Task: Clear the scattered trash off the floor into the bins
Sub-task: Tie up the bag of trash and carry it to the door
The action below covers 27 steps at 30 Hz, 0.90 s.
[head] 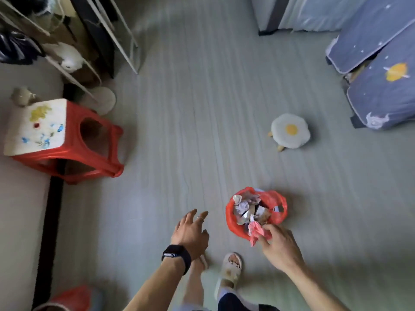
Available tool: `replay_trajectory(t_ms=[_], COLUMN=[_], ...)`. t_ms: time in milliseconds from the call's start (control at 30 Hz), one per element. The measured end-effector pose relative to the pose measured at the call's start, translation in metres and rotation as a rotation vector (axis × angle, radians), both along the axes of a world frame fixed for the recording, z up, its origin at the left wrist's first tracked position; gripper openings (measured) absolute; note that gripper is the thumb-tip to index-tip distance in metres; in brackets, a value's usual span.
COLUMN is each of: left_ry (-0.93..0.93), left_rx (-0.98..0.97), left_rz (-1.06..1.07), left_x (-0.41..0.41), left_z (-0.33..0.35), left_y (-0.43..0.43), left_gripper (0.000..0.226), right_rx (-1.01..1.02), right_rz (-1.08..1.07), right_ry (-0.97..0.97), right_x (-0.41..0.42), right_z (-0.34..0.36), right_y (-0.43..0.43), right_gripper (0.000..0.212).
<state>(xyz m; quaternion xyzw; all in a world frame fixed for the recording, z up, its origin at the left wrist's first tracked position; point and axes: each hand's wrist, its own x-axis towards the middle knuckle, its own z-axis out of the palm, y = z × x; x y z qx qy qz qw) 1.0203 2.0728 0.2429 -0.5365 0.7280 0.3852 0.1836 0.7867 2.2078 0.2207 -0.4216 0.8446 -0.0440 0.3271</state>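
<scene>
Pinching crumpled pink wrapper (258,235) – right hand (281,249) | at round red plastic-lined bin (229,213) | left hand (190,234) fingers splayed, holding nothing

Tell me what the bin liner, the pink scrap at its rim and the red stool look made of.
Bin liner: thin red plastic film, glossy and translucent, crinkled over the rim. Pink scrap: probably crumpled paper or tissue, matte with soft folds; blur leaves it open. Red stool: hard moulded plastic, smooth with a slight sheen.

Crumpled pink paper (256,234) in my fingers, thin glossy red plastic bin liner (279,204), matt pale wood-grain floor (190,122), fuzzy cloth egg stool (290,131)
</scene>
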Motion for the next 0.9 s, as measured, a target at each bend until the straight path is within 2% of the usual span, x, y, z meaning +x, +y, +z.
replay_trajectory(t_ms=[167,267,433,567,667,767,900], left_ry=[-0.047,-0.089,-0.135,-0.163,-0.127,-0.076,-0.016], left_rx=[-0.024,-0.017,-0.032,-0.028,-0.073,-0.135,-0.186], left_rz=[-0.225,-0.341,-0.483,-0.499,-0.509,-0.490,-0.344], left_x=[-0.055,-0.082,-0.114,-0.134,-0.157,-0.172,-0.197], left_z=[-0.046,-0.096,-0.184,-0.249,-0.303,-0.348,-0.388], left_y=[-0.017,-0.025,-0.034,-0.025,-0.018,-0.011,0.007], left_gripper=[0.062,0.064,0.076,0.085,0.091,0.095,0.096], right_rx=[0.146,0.252,0.361,0.468,0.471,0.430,0.413], right_rz=[-0.186,-0.349,-0.606,-0.734,-0.787,-0.818,-0.849], right_ry=[-0.060,-0.152,-0.273,-0.349,-0.379,-0.426,-0.489], right_x=[-0.036,-0.054,-0.080,-0.100,-0.121,-0.130,-0.136], right_z=[-0.039,-0.085,-0.170,-0.243,-0.302,-0.352,-0.408], right_y=[0.011,0.022,0.033,0.049,0.047,0.040,0.050], right_gripper=[0.028,0.040,0.045,0.059,0.059,0.051,0.035])
